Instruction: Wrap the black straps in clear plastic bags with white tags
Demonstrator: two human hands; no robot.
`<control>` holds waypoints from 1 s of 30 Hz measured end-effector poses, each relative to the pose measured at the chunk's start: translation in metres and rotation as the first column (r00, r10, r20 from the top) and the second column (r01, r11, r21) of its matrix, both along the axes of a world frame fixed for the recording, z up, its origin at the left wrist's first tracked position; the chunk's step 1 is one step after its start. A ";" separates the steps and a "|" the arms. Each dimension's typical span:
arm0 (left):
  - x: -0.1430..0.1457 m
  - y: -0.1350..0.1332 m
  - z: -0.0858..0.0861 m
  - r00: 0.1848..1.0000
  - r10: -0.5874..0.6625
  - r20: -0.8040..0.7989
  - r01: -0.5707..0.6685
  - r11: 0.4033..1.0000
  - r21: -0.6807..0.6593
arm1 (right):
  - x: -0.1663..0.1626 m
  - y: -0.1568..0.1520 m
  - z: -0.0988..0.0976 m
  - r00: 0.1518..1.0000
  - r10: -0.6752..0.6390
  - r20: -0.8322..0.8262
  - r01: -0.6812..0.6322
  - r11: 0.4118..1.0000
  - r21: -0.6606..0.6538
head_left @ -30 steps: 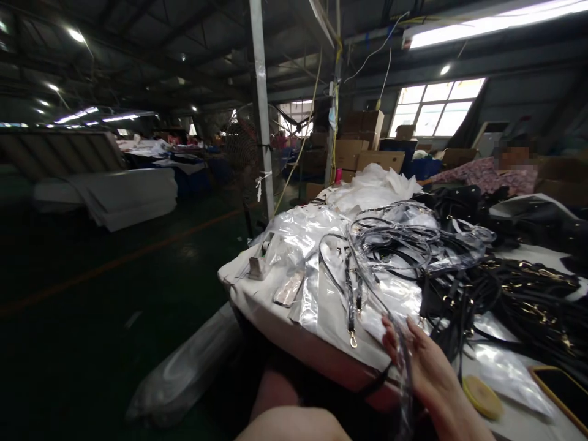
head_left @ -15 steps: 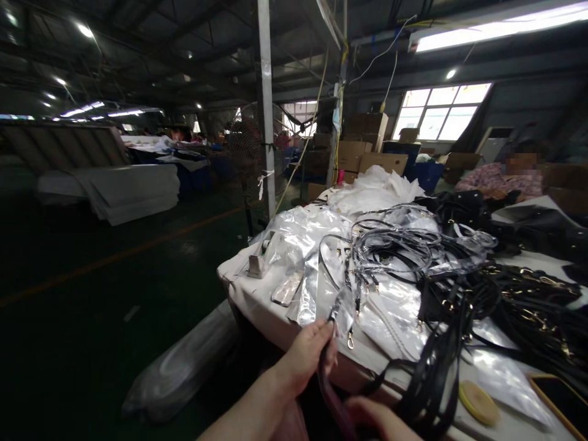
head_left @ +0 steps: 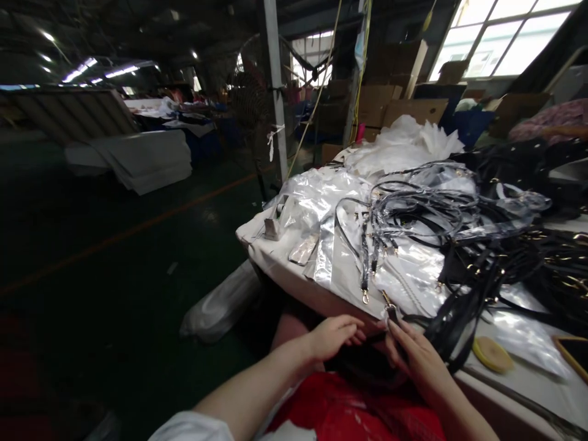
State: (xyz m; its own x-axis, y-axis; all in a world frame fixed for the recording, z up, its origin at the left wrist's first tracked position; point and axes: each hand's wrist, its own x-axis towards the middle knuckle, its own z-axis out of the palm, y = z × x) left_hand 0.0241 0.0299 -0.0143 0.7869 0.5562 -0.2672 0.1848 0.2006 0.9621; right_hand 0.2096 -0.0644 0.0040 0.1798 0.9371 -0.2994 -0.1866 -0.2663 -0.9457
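Note:
My right hand is closed on a black strap, whose gold clasp sticks up past the fingertips at the table's front edge. To its left, my left hand has its fingers curled inward; what they hold, if anything, is hidden. A dark length shows between the two hands, low in front of the table. Just beyond them, another black strap with a gold hook lies on the tabletop. Coiled black straps in clear plastic spread over the middle of the table.
Clear plastic bags and a phone-like object lie toward the left. Bundled black straps, a yellow round object and a dark phone are at right. Another person's patterned sleeve shows behind. A metal post stands beyond the table.
The view has tilted down and shifted. My right hand has come up and holds the clasp end of the strap. My left hand has dropped away from the plastic-wrapped part.

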 end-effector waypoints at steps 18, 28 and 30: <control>0.000 0.019 0.033 0.990 0.128 0.063 -0.124 0.991 -0.055 | -0.012 -0.020 -0.006 0.880 0.465 0.094 -0.449 0.880 -0.152; -0.007 0.030 0.023 0.944 -0.237 -0.231 0.238 0.971 -0.026 | -0.016 -0.019 0.011 0.728 0.415 0.545 -0.431 0.896 -0.106; -0.008 0.029 0.025 0.917 -0.325 -0.230 0.352 0.932 0.087 | -0.018 -0.021 0.011 0.705 0.440 0.556 -0.453 0.883 -0.124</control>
